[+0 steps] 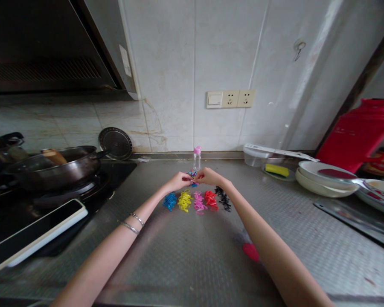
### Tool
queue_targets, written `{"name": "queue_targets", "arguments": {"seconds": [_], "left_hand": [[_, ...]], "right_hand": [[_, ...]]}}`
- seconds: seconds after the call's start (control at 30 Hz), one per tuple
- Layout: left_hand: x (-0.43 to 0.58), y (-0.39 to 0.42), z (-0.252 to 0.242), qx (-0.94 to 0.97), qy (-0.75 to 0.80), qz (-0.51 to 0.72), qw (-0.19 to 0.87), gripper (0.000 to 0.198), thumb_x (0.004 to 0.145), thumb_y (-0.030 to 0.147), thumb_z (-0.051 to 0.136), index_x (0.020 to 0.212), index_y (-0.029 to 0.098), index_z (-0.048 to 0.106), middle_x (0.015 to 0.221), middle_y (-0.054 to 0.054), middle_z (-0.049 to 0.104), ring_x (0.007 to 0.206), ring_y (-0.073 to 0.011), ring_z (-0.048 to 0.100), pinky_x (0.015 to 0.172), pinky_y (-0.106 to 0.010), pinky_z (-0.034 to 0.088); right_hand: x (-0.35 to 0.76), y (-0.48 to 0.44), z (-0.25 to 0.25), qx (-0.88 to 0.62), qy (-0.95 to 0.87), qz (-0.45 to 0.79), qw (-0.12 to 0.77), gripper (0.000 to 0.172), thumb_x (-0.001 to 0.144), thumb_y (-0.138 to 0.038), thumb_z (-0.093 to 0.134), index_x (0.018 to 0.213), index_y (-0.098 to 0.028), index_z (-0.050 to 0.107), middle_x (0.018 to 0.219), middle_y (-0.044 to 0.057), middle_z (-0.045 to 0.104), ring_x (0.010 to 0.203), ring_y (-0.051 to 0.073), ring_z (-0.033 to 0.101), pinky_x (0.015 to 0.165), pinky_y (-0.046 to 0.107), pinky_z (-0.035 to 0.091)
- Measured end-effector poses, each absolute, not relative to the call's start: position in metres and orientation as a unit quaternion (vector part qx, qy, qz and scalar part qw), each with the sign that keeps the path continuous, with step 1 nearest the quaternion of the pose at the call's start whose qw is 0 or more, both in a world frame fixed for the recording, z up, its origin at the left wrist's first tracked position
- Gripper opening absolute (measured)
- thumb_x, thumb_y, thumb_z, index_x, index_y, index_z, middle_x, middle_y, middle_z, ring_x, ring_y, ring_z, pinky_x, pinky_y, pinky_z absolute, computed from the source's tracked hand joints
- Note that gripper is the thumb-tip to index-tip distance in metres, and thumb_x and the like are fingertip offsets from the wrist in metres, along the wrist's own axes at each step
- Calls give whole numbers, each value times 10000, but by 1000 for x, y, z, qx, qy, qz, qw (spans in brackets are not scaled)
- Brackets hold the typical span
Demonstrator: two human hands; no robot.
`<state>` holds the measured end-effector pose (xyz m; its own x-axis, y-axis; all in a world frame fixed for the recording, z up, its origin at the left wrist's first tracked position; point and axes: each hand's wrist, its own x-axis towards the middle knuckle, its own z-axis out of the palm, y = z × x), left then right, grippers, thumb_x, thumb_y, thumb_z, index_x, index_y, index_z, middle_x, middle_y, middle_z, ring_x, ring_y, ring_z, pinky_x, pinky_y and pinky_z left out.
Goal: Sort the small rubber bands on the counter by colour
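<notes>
My left hand point(177, 182) and my right hand point(209, 176) meet over a small mixed-colour pile of rubber bands point(192, 174), partly hidden by my fingers. Both hands have their fingertips pinched together; whatever lies between them is too small to make out. In front of them, sorted by colour in a row, lie blue rubber bands point(169, 201), yellow ones point(184, 201), pink ones point(199, 203), red ones point(211, 200) and black ones point(225, 201). The black pile is close to my right wrist. Just behind the hands stands a clear bottle with a pink cap point(197, 157).
On the left, a pan point(60, 168) sits on the black stove point(121, 172), with a white-edged device point(38, 230) nearby. At right are bowls point(323, 181), a yellow sponge point(277, 170), a knife point(355, 224) and a red thermos point(355, 134). A red-and-clear object point(250, 250) lies beside my right forearm.
</notes>
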<state>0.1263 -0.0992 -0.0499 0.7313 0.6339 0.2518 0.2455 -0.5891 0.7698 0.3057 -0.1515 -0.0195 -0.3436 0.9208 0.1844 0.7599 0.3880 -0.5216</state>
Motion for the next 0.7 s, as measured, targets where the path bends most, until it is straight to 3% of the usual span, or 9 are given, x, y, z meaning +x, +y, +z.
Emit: {"name": "queue_targets", "arguments": {"seconds": [0.7], "left_hand": [[126,-102,-47,862,277,235,354,324,708,372,573,760,69,675,625,-41,619,564,-106,501,539,-207,367]], "right_hand": [[312,-145,-25,-526,-785,233,230,210,661,-219,516,749,-128,683,581,6,599,474,66,462,431,157,343]]}}
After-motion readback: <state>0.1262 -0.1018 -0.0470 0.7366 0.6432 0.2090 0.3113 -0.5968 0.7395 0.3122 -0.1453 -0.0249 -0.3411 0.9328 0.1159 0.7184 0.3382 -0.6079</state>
